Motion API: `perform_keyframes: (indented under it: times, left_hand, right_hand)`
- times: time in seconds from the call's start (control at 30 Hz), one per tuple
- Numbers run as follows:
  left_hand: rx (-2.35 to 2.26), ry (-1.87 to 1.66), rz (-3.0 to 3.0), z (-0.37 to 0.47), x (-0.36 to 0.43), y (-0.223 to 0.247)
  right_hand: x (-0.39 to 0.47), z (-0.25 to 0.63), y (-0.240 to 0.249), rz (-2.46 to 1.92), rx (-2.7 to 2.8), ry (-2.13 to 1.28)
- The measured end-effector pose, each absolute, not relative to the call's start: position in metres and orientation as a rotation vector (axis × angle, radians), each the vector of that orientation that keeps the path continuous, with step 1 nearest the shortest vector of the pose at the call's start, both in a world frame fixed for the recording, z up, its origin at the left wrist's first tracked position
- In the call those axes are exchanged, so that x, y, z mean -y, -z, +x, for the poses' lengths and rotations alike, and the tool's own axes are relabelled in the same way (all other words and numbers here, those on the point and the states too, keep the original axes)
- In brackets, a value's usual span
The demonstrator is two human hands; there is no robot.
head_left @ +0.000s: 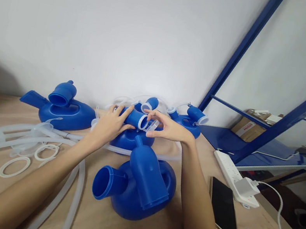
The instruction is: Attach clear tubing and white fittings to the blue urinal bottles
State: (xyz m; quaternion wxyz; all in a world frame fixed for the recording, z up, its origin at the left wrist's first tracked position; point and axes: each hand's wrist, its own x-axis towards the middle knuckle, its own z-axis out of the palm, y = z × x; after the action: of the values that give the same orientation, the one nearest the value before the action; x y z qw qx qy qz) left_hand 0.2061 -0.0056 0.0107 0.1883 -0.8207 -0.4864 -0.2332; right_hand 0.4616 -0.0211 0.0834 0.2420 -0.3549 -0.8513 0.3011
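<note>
My left hand (113,122) is wrapped over a blue tube-shaped urinal funnel (134,117), which lies on its side with a white ring (141,122) round its mouth. At that mouth, my right hand (170,128) holds a clear plastic cap (153,125) between thumb and fingers. Below the funnel sits a blue urinal bottle (133,142), partly hidden by my left hand and the front funnel. Closer to me stands another blue urinal bottle (127,208), its open neck facing left. A blue funnel (149,179) without a ring rests across its top.
More blue urinal bottles stand at the left (65,115) and back right (190,127). Translucent hoses (77,196) and white rings (15,167) lie on the left. A phone (223,208), a power strip (228,169) with charger and a blue metal rack (242,47) are right.
</note>
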Motion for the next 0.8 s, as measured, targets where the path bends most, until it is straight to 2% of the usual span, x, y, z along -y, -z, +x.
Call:
perform_keyframes:
  times: [0.1, 0.27, 0.43, 0.63, 0.8]
  left_hand:
    - [1.398, 0.683, -2.285, 0.206, 0.007, -0.012]
    - [1.435, 0.657, -2.276, 0.204, 0.008, -0.012]
    - [1.458, 0.65, -2.26, 0.203, 0.009, -0.012]
    - [1.45, 0.664, -2.248, 0.201, 0.008, -0.01]
    - [1.369, 0.649, -2.326, 0.197, 0.002, -0.01]
  right_hand:
    - [0.032, 0.463, -0.095, -1.111, 2.386, -0.523]
    - [0.032, 0.45, -0.09, -1.235, 2.552, -0.33]
    - [0.015, 0.437, -0.072, -0.944, 2.506, -0.073]
    - [0.008, 0.43, -0.064, -0.815, 2.528, -0.095]
    - [0.007, 0.436, -0.066, -0.76, 2.42, -0.431]
